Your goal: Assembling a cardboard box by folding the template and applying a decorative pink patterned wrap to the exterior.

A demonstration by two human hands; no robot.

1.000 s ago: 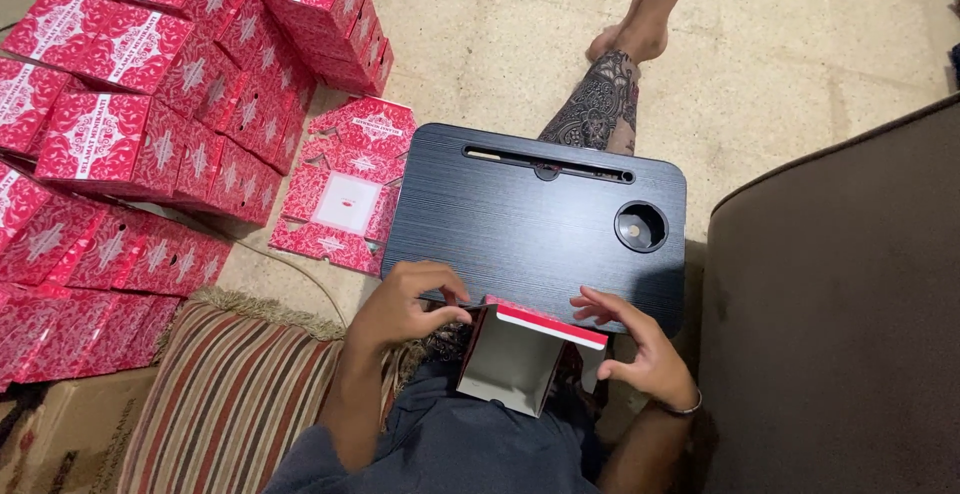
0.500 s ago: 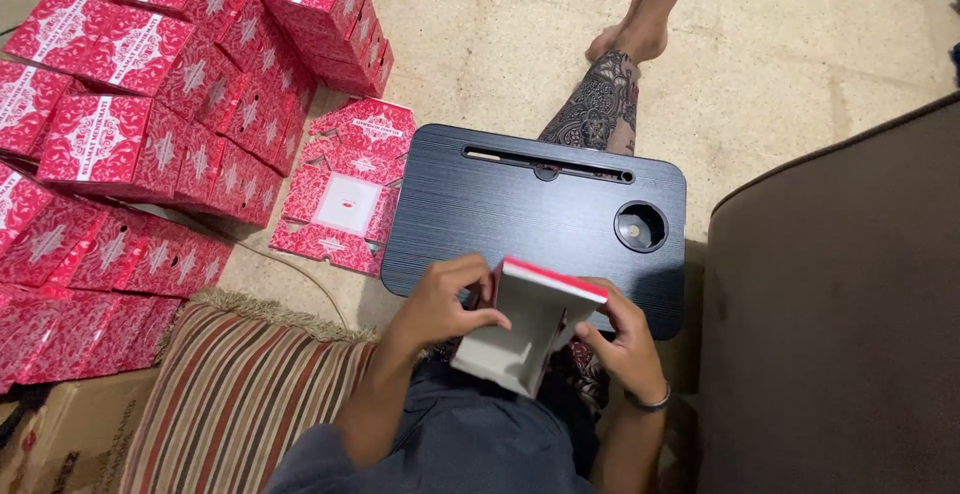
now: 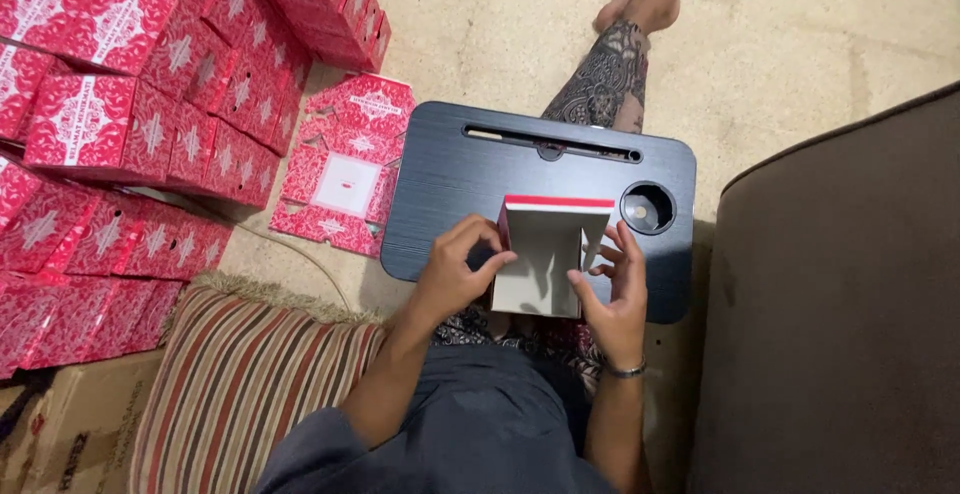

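A half-folded cardboard box [image 3: 541,254], white inside with a red outer edge, stands on the near edge of a dark lap tray [image 3: 450,174]. My left hand [image 3: 455,272] grips its left wall, with the thumb reaching inside. On the other side, my right hand [image 3: 615,294] holds the right wall with fingers spread; a bracelet is on that wrist. Both hands are on the box.
Stacks of finished red patterned boxes [image 3: 150,104] fill the left side. A pile of flat red box blanks [image 3: 345,169] lies on the floor beside the tray. A striped cushion [image 3: 240,384] is at lower left, a dark sofa arm [image 3: 840,304] at right. My leg [image 3: 605,79] stretches ahead.
The box came up from my lap onto the tray's near edge and now stands with its open side facing me. Both hands shifted forward with it.
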